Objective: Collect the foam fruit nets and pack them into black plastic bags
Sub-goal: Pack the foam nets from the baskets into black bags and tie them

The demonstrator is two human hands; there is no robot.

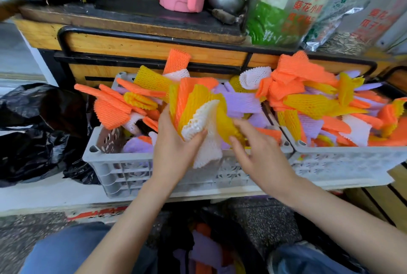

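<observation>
1. At the left edge of the frame, a crumpled black plastic bag (pixel 37 132) lies just beside the left grey crate (pixel 119 163).
2. Loose foam nets (pixel 114 110) in orange, yellow, purple and white fill that crate, and several stick out over its rim.
3. At the centre, the left hand (pixel 176 148) comes up from the lower left on a bare forearm, palm turned toward the right. Its fingers curl round a held bunch (pixel 196 104) of orange and yellow nets. The thumb presses a white net (pixel 207 141) against the bunch, which stands above the crate's front wall.
4. Just right of it, the right hand (pixel 262 154) reaches in from the lower right, back of the hand up. Its fingers are spread and gently bent, and the fingertips seem to touch a yellow net in the bunch, though the contact is blurred.
5. Further right, the right grey crate (pixel 343 163) is heaped with more nets.
6. At the bottom centre, between the knees, a second black bag (pixel 176 234) holds purple and orange nets.
</observation>
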